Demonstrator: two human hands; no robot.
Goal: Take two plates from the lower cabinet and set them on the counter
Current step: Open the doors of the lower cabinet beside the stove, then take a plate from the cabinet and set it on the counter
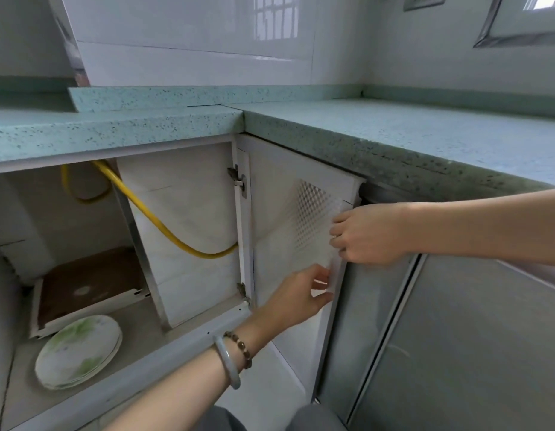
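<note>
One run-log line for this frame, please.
stage: door swung open | left hand: on cabinet door edge | right hand: gripping door edge | plates: stacked inside cabinet | counter: no plates

A speckled pale green stone counter (394,132) with dark flecks tops a white-framed lower cabinet (189,334). Inside it sit round white ceramic plates (78,351) with a soft green leaf print, a bright yellow hose (164,219) and a dark brown board (89,281). The open white cabinet door (301,219) carries a fine diamond grid pattern. White glossy wall tiles (192,35) rise behind.
</note>
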